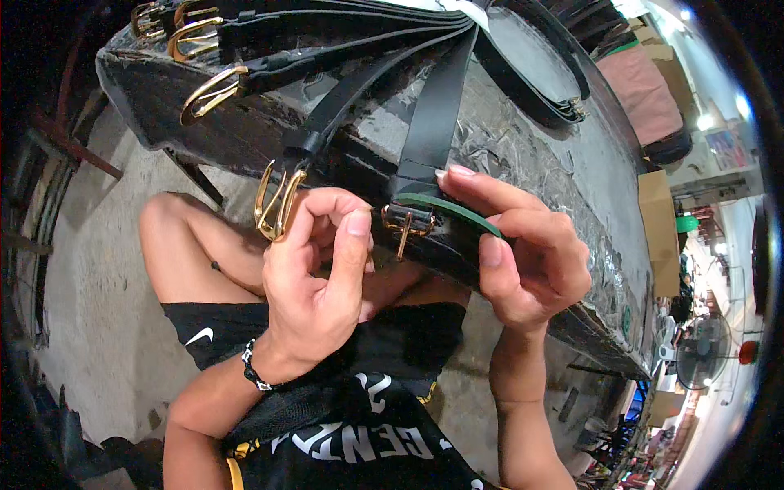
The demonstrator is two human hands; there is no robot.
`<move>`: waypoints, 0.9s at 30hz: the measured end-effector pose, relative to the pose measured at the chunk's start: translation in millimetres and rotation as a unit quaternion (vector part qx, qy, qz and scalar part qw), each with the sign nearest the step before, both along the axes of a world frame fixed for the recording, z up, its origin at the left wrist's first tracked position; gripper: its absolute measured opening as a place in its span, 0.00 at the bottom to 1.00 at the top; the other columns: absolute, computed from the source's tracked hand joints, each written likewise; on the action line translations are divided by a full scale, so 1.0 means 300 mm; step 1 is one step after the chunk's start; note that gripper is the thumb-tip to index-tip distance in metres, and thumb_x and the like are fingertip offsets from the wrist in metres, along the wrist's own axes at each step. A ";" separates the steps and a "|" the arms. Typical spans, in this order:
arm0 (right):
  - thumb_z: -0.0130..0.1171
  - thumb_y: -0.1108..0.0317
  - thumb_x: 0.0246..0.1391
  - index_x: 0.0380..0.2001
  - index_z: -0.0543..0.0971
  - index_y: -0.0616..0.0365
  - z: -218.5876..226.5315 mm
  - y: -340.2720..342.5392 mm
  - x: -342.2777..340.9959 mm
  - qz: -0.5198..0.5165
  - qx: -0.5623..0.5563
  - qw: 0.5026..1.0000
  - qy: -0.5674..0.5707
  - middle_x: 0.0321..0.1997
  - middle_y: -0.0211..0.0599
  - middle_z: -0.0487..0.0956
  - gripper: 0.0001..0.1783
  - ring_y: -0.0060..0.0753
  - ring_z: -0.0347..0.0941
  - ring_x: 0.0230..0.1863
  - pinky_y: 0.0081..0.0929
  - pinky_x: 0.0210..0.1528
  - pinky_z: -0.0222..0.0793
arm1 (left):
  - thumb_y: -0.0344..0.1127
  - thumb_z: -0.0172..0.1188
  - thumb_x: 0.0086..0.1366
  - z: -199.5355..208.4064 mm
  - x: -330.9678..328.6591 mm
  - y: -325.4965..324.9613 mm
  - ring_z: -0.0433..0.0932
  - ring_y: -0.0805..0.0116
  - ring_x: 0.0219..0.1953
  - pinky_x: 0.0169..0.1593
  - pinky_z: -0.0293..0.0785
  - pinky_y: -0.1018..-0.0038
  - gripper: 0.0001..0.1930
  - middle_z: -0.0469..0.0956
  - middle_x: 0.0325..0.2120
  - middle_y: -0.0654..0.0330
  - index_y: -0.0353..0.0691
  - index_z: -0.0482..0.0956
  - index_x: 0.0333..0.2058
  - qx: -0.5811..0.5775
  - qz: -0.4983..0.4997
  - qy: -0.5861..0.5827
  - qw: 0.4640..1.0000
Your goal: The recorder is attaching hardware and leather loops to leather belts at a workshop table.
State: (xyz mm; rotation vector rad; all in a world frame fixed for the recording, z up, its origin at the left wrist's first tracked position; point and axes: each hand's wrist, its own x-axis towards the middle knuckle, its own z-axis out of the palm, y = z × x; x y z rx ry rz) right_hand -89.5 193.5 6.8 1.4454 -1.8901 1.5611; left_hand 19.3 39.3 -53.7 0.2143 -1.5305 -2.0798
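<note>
A black leather belt [434,110] comes down over the table edge toward my hands. Its end is bent over, and a strip with a green underside [457,214] curves out to the right. My right hand [535,253] pinches that strip between thumb and fingers, one fingertip resting on the leather. A gold buckle prong [403,237] hangs at the bend. Just left of it, my left hand [314,269] is closed, thumb against index finger; whatever it holds is too small to make out. Beside its index finger hangs another belt's gold buckle [279,202].
Several black belts [327,51] with gold buckles fan out from a white wrap [457,8] across the dark table [539,175]. A looped belt [535,106] lies farther right. My knees are under the table's near edge. A fan [704,351] and cardboard [658,233] stand at right.
</note>
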 end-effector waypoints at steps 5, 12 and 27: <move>0.62 0.82 0.49 0.33 0.78 0.71 0.004 0.002 -0.008 0.012 0.010 1.000 0.023 0.45 0.67 0.84 0.07 0.51 0.86 0.43 0.37 0.47 0.81 | 0.31 0.57 0.75 0.004 -0.001 -0.003 0.74 0.82 0.29 0.30 0.71 0.83 0.07 0.76 0.33 0.64 0.32 0.74 0.45 -0.007 -0.007 0.015 1.000; 0.63 0.82 0.47 0.32 0.79 0.70 0.003 0.003 -0.010 0.004 0.017 0.999 0.031 0.44 0.66 0.84 0.07 0.51 0.86 0.43 0.37 0.47 0.81 | 0.30 0.57 0.74 0.000 -0.008 0.006 0.74 0.83 0.29 0.32 0.71 0.83 0.07 0.77 0.34 0.64 0.32 0.74 0.45 0.004 0.005 0.035 0.999; 0.54 0.73 0.67 0.44 0.66 0.67 0.018 0.001 0.035 0.032 -0.026 0.989 -0.139 0.49 0.73 0.81 0.10 0.45 0.83 0.48 0.37 0.53 0.79 | 0.26 0.68 0.63 -0.011 -0.023 -0.008 0.69 0.82 0.24 0.25 0.64 0.83 0.15 0.73 0.28 0.64 0.33 0.76 0.46 -0.172 0.057 0.112 0.977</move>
